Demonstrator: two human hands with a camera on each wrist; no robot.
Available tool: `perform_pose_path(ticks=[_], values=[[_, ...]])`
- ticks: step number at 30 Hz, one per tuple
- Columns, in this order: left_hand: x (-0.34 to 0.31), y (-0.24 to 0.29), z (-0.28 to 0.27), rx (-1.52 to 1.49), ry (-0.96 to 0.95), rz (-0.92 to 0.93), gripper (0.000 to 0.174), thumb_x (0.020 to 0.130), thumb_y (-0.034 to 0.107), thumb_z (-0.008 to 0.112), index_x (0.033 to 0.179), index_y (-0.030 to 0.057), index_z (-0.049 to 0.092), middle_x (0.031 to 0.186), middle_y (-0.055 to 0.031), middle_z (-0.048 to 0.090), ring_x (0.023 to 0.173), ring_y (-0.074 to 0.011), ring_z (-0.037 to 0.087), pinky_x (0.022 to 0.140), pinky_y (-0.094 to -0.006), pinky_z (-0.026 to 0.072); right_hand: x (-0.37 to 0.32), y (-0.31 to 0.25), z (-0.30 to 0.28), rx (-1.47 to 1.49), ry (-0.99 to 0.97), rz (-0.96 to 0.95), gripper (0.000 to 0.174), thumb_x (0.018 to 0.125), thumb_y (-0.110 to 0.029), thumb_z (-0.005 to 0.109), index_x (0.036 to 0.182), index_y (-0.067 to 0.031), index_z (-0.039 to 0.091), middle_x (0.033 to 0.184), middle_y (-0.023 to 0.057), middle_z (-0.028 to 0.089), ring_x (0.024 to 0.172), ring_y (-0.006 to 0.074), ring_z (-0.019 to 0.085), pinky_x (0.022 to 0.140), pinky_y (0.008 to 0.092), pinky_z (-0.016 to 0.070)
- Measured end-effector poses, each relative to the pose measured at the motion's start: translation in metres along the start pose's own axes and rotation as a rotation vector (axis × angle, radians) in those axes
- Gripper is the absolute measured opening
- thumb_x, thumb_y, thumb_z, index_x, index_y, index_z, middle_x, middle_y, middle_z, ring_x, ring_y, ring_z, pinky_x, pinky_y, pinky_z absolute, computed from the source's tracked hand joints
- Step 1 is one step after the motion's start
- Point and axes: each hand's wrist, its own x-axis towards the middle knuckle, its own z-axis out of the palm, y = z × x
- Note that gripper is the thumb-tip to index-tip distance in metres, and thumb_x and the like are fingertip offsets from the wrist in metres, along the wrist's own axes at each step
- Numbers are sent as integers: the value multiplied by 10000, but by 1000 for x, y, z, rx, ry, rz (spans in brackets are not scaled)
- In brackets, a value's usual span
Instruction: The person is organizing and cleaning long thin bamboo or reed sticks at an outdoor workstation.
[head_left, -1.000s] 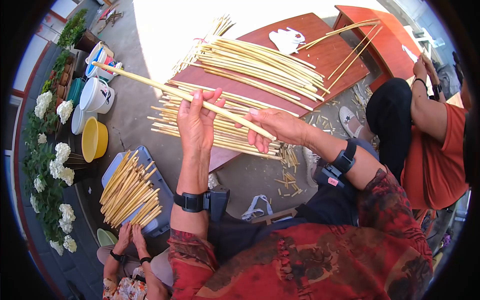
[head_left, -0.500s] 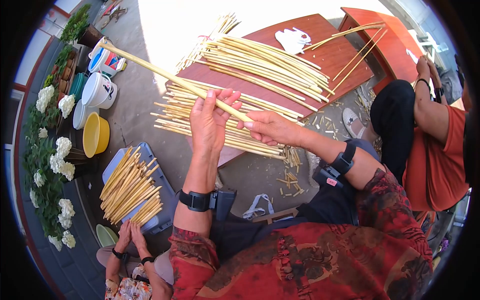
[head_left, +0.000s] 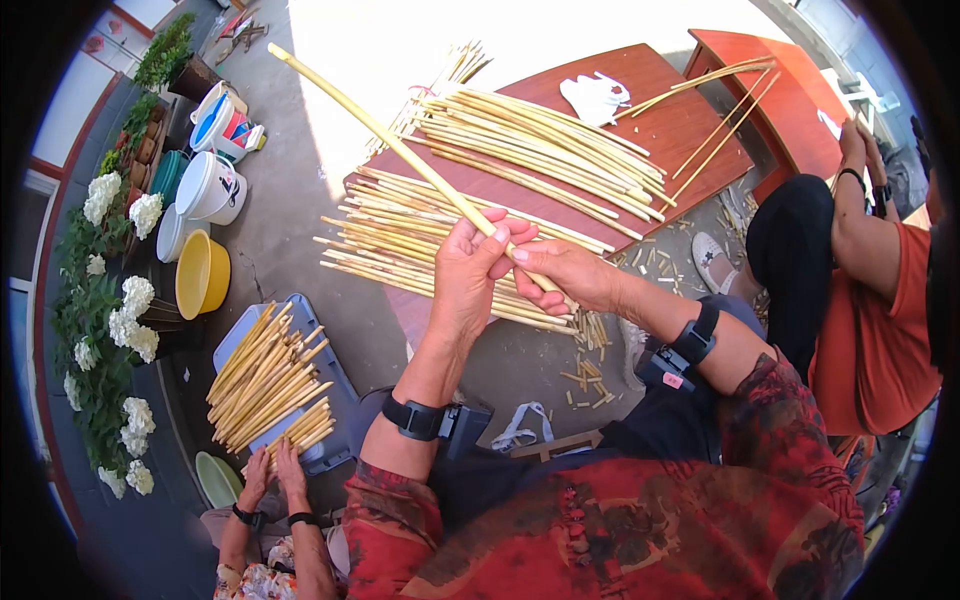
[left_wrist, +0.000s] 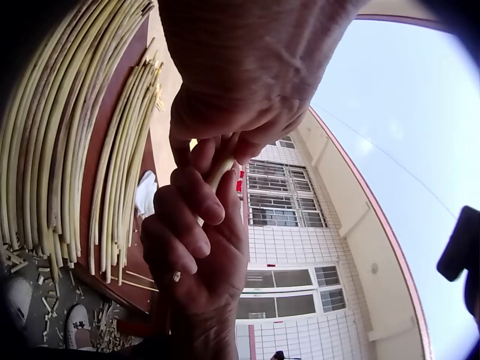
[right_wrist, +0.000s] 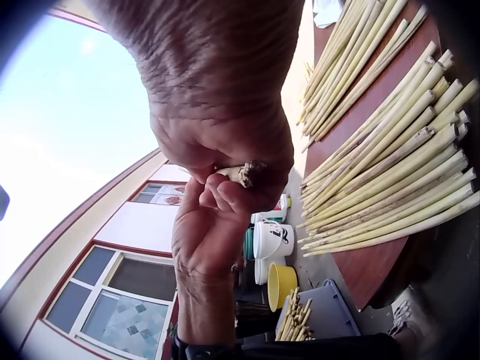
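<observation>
One long pale stalk (head_left: 385, 135) slants from the upper left down to both hands. The left hand (head_left: 472, 268) pinches it between thumb and fingers a little above its lower end. Close beside it, the right hand (head_left: 568, 277) grips that lower end, thumb on top. In the right wrist view the rough cut end of the stalk (right_wrist: 246, 175) pokes out of the right hand (right_wrist: 217, 112), with the left hand (right_wrist: 210, 232) just beyond. Many similar stalks (head_left: 540, 135) lie in rows on the red-brown table (head_left: 640, 75) behind the hands.
A blue-grey tray (head_left: 345, 390) with short stalks stands at the left, another person's hands (head_left: 275, 470) at its edge. Buckets (head_left: 215, 190), a yellow basin (head_left: 203, 275) and white flowers line the left side. A person in orange (head_left: 875, 310) sits at the right; cut bits litter the floor.
Both hands have moved right and closer together, and the stalk has tilted more steeply. The right hand, loose around the stalk's lower end a second ago, now grips it.
</observation>
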Motion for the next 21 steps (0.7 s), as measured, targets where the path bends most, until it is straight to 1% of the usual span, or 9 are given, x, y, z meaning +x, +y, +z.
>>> perform_pose_path(ticks=[1,3,6,8,14,17,18,19,21], values=[[1,2,-3,11,3,22,229,846,93,494,1032,-28,439,926,-145,553,906,-249,569,797,-335,483,-1,0,4,-72,68,2,353,912,-358,330,922,-31,461,606,8,400,452,53,349,366,178,286],[3,8,-10,4,59,37,216,859,114,479,1017,-31,451,895,-138,560,881,-255,577,794,-346,485,-4,1,1,-112,3,-1,353,914,-335,339,1003,-22,474,602,-7,398,451,49,351,374,178,300],[10,27,-26,-54,154,156,225,873,136,456,1016,-38,447,878,-146,567,869,-271,579,796,-382,488,-10,4,-7,-340,-15,14,327,919,-298,342,1014,-23,491,601,-17,411,450,49,368,390,184,324],[12,40,-42,-96,208,257,227,882,146,436,1011,-41,447,887,-159,568,874,-283,575,798,-404,490,-14,13,-18,-438,11,54,293,917,-266,357,986,-25,507,613,-11,448,456,51,396,413,190,354],[4,66,-68,-148,318,360,228,889,155,423,1000,-42,453,920,-168,564,913,-289,564,808,-409,486,-35,18,-35,-791,131,170,220,894,-230,420,896,-26,503,638,18,501,518,83,470,489,230,414],[2,75,-77,-173,341,393,231,892,157,415,1001,-44,449,941,-170,560,931,-289,557,821,-418,481,-43,18,-41,-814,184,143,213,888,-219,434,859,-13,484,649,45,511,564,104,496,509,255,425],[1,78,-79,-183,356,414,239,893,159,413,1013,-45,443,942,-171,560,929,-288,558,823,-420,481,-46,18,-45,-866,213,122,190,856,-196,478,844,-6,488,680,107,540,609,187,529,558,303,436],[1,81,-83,-192,371,436,247,894,161,410,1026,-47,437,942,-171,560,927,-287,559,824,-422,481,-48,16,-49,-868,211,123,190,856,-196,478,844,-6,488,680,107,540,609,187,529,558,303,436],[-2,87,-91,-199,372,447,265,896,165,406,1043,-54,425,960,-177,546,948,-299,547,844,-431,468,-53,12,-57,-1194,279,13,164,811,-172,522,830,-10,505,715,155,542,668,290,538,615,357,429]])
